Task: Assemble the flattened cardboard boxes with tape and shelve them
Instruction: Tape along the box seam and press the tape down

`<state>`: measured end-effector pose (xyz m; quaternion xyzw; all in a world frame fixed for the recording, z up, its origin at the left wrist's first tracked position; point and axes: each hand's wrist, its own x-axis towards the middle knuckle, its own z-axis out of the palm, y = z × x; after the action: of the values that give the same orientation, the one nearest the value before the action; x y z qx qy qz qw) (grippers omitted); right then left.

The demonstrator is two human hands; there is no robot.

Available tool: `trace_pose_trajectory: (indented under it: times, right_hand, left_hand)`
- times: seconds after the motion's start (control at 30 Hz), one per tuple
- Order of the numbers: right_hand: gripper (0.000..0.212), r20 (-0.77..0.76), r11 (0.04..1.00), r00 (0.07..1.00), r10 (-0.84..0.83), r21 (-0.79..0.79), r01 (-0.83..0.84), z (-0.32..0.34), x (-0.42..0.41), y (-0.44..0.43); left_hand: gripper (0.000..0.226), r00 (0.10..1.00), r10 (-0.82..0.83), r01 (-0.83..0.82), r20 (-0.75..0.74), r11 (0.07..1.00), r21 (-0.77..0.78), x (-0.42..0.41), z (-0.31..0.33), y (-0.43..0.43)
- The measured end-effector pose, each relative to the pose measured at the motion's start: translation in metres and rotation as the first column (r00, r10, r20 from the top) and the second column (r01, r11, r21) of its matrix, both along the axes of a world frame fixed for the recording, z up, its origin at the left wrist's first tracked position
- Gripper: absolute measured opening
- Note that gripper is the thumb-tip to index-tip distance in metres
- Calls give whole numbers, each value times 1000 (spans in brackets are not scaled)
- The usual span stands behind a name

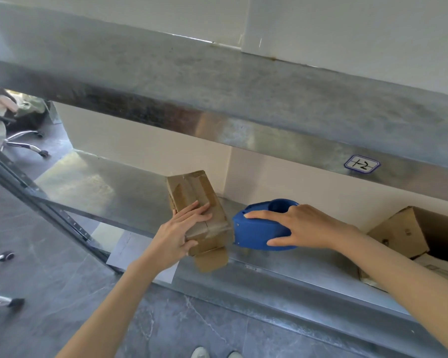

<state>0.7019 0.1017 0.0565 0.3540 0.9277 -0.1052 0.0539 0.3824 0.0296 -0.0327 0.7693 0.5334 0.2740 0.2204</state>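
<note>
Both bare arms are stretched in from the bottom edge toward mid-frame. The left hand is laid over the small box, fingers flat on top, thumb hooked round its near side. The right hand is clamped round the tape dispenser, index finger stretched out.

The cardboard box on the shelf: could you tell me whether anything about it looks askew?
Yes. The cardboard box lies at an angle to the front edge of the metal shelf, and its near end flap hangs open, not taped down.
</note>
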Motion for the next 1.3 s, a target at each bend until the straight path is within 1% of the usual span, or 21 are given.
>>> trace_pose_trajectory:
  times: [0.17,0.3,0.43,0.6,0.77,1.07,1.2,1.3]
  right_hand:
    - [71,46,998,997,-61,12,60,7,25,6]
    - [70,79,995,992,-95,10,94,4,26,4]
    - [70,97,992,987,-125,31,123,-1,13,7]
    - [71,126,984,981,-146,116,132,-8,-4,11]
    - [73,155,977,973,-168,158,144,-13,-21,7]
    - [73,138,956,968,-212,237,175,-41,-49,-17]
    - [71,164,937,952,-260,282,207,-45,-56,-22]
    - [70,164,941,950,-265,261,217,-53,-74,-16]
  left_hand:
    - [76,1000,4,-4,-4,1000,15,0,-2,0]
    - [75,1000,7,-6,-6,1000,28,1,-1,0]
    - [75,1000,17,-17,0,1000,22,1,1,-1]
    - [71,1000,23,-23,7,1000,18,2,-1,-2]
    - [71,999,30,-31,19,999,22,3,-2,-2]
    - [69,999,44,-45,22,998,38,5,-5,1]
    - [68,999,48,-49,21,998,33,6,-6,3]
    - [69,999,45,-46,28,998,38,4,-6,3]
